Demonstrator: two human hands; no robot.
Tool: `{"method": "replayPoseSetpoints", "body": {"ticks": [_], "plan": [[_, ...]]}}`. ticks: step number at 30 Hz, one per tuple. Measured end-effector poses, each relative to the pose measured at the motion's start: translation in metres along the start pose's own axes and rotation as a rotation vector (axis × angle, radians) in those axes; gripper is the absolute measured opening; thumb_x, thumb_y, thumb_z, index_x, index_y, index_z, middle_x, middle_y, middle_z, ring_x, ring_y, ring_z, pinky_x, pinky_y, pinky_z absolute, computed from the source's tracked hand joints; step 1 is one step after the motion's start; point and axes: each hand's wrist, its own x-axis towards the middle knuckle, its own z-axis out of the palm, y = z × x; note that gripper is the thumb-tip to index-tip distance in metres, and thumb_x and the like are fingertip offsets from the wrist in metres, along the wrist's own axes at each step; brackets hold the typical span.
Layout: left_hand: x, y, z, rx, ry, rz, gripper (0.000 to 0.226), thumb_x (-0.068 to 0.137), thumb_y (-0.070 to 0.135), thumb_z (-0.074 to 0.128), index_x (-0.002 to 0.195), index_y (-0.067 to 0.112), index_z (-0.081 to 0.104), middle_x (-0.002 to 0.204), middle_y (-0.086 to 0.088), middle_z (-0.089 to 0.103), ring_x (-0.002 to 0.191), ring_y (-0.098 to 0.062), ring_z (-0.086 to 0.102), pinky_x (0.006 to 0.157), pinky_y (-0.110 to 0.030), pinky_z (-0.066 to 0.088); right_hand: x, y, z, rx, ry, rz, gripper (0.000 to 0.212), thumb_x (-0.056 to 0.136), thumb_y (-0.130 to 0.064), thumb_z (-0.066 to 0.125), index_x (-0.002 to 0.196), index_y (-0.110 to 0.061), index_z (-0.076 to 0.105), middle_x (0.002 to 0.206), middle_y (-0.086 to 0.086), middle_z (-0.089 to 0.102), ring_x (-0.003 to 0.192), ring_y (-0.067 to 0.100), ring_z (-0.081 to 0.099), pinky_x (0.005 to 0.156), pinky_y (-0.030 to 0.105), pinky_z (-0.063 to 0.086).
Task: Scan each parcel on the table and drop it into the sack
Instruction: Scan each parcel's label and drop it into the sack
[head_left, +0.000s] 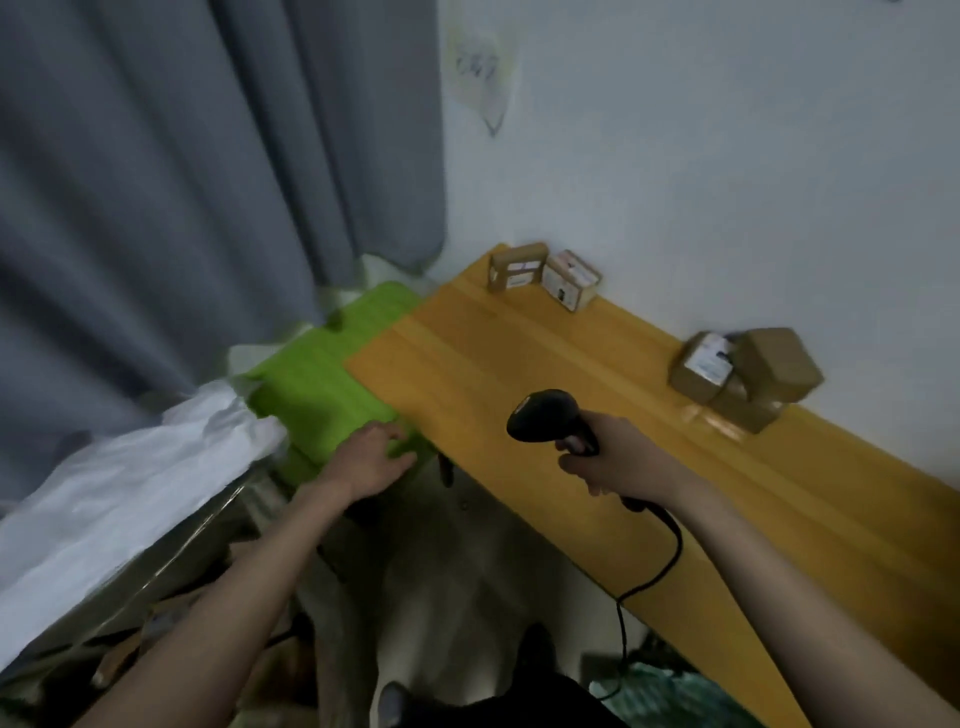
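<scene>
Head view gives us the whole corner, so we start with the biggest things. At the upper left of the frame hangs a grey curtain, and a pale wall fills the upper right. Across the right half runs the orange wooden table. At the lower left we see the white sack, its crumpled plastic rim beside a green mat that abuts the table's left end.

Four or so small cardboard parcels remain on the table, all along the wall edge. Two stand side by side at the far corner, labels facing us. A cluster sits at the middle right; we cannot tell exactly how many boxes it holds.

Our right hand curls its fingers round the grip of the black barcode scanner, head pointing toward the frame's left, cable trailing down. Our left hand rests on the near edge of the green mat, fingers loosely spread and holding nothing.

We judge the parcels light and stiff, with taped faces that may be a little slick. Each looks small enough for one hand, so we would take one across two opposite side faces, keeping the label uncovered for the scanner.
</scene>
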Motion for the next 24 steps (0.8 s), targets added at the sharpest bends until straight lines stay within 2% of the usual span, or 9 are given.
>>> {"method": "replayPoseSetpoints", "body": {"ticks": [2,6,8,12,15,20,24], "plan": [[0.021,0.039,0.008,0.040,-0.036,0.062,0.044,0.095,0.036,0.065,0.132,0.014,0.062,0.140,-0.011,0.055,0.131,-0.026,0.051,0.107,-0.027,0.037,-0.016,0.030,-0.024,0.025,0.057,0.063,0.013,0.094,-0.013,0.062,0.106,-0.011,0.059,0.077,-0.001,0.064,0.053,0.005,0.063,0.057,0.023,0.050],[0.055,0.119,0.029,0.121,-0.106,0.167,0.050,0.095,0.041,0.063,0.137,0.013,0.059,0.142,-0.011,0.054,0.130,-0.025,0.052,0.107,-0.028,0.039,-0.048,0.092,-0.063,0.059,0.168,0.183,0.022,0.094,-0.011,0.062,0.110,0.003,0.056,0.068,0.001,0.058,0.050,0.005,0.062,0.061,0.025,0.048],[0.066,0.157,0.043,0.153,-0.156,0.217,0.053,0.097,0.042,0.060,0.141,0.011,0.056,0.145,-0.009,0.050,0.130,-0.024,0.051,0.107,-0.032,0.040,-0.061,0.119,-0.079,0.082,0.216,0.241,0.023,0.094,-0.009,0.062,0.109,0.006,0.053,0.068,0.002,0.057,0.048,0.004,0.060,0.057,0.020,0.045],[0.083,0.221,0.075,0.217,-0.232,0.322,0.054,0.100,0.043,0.057,0.146,0.015,0.050,0.151,-0.005,0.045,0.136,-0.022,0.047,0.112,-0.039,0.040,-0.083,0.164,-0.098,0.156,0.311,0.346,0.021,0.093,-0.009,0.061,0.108,0.003,0.054,0.068,0.001,0.058,0.045,0.004,0.060,0.056,0.023,0.045],[0.098,0.264,0.094,0.281,-0.293,0.397,0.054,0.099,0.043,0.058,0.145,0.015,0.051,0.150,-0.005,0.048,0.134,-0.023,0.048,0.109,-0.039,0.042,-0.096,0.192,-0.107,0.217,0.381,0.407,0.021,0.091,-0.008,0.062,0.107,0.005,0.055,0.065,0.000,0.059,0.045,0.005,0.061,0.058,0.026,0.046],[0.133,0.340,0.112,0.397,-0.387,0.522,0.052,0.099,0.042,0.057,0.144,0.015,0.053,0.150,-0.004,0.048,0.132,-0.023,0.050,0.105,-0.035,0.042,-0.106,0.233,-0.118,0.336,0.497,0.507,0.014,0.091,-0.008,0.064,0.103,-0.003,0.059,0.064,-0.005,0.060,0.045,0.006,0.061,0.053,0.019,0.046],[0.181,0.404,0.121,0.427,-0.452,0.626,0.054,0.098,0.039,0.059,0.143,0.011,0.053,0.148,-0.009,0.051,0.132,-0.025,0.051,0.107,-0.037,0.043,-0.101,0.257,-0.128,0.444,0.603,0.562,0.012,0.091,-0.008,0.064,0.102,-0.007,0.059,0.070,-0.003,0.063,0.052,0.013,0.065,0.056,0.026,0.051]]}}
